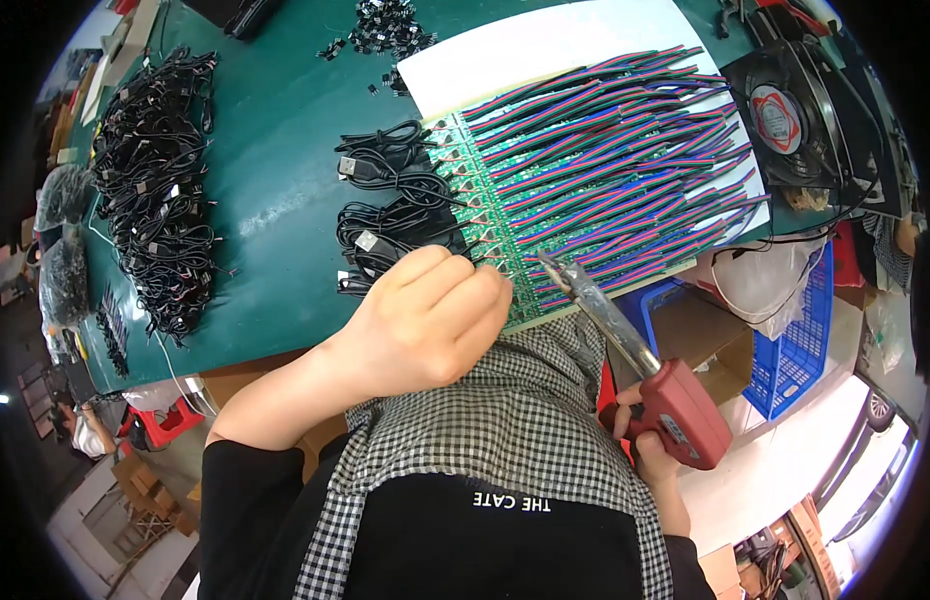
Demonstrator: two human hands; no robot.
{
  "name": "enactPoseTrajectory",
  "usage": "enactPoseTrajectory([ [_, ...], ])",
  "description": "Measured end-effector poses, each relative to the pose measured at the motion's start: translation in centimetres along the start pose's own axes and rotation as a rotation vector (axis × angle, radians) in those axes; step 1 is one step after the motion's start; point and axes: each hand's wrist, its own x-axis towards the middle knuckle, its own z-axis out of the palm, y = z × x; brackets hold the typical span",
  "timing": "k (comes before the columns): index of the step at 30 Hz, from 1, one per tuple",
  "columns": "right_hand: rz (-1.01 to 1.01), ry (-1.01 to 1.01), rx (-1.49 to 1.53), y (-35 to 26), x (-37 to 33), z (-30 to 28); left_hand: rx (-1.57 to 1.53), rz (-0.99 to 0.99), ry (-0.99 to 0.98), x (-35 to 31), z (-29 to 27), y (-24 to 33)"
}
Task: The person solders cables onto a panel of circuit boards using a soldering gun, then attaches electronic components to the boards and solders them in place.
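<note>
Green surface (275, 120), circuit-board panel (490, 205) on it. Left hand (430, 310) at panel's near edge, fingers curled closed, contents hidden. Right hand (655, 452), farther from panel, grips red soldering iron (675, 400), slanting up-left toward panel, tip just right of left fingers.

Green table (275, 130), grey floor (180, 460), bright light (0, 399) left.

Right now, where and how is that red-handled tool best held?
Probably by its thick red handle, from the person's side, where the right hand holds it. That chunky end lies beside the checked apron, while the long metal barrel slants away toward the green circuit boards, so the hand would stay off the tip.
</note>
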Motion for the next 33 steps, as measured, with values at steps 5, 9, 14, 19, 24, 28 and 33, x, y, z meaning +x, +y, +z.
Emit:
enactPoseTrajectory([
  [5, 0.025, -0.094, -0.189, 0.7, -0.6, -2.0, 0.003, 0.019, -0.088, 0.2, -0.3, 0.0],
  [9, -0.020, -0.003, -0.207, 1.6, -1.5, -2.5, -0.069, -0.025, -0.137, 0.6, -0.8, -0.4],
  [14, -0.116, -0.139, -0.818, 3.2, -2.4, -5.2, -0.105, -0.032, -0.116, 0.6, -0.7, -0.6],
  [19, -0.121, -0.062, -0.626, 2.6, -2.0, -4.3, -0.132, -0.016, -0.108, 0.7, -0.6, -0.9],
  [24, -0.127, -0.044, -0.670, 2.6, -2.0, -4.2, -0.132, 0.008, -0.120, 0.7, -0.6, -1.1],
  [28, -0.154, -0.091, -0.575, 1.6, -0.8, -3.2, -0.145, 0.011, -0.111, 0.5, -0.6, -1.2],
  [33, -0.155, -0.096, -0.592, 1.9, -1.1, -3.7, -0.152, 0.012, -0.129, 0.9, -0.6, -1.2],
])
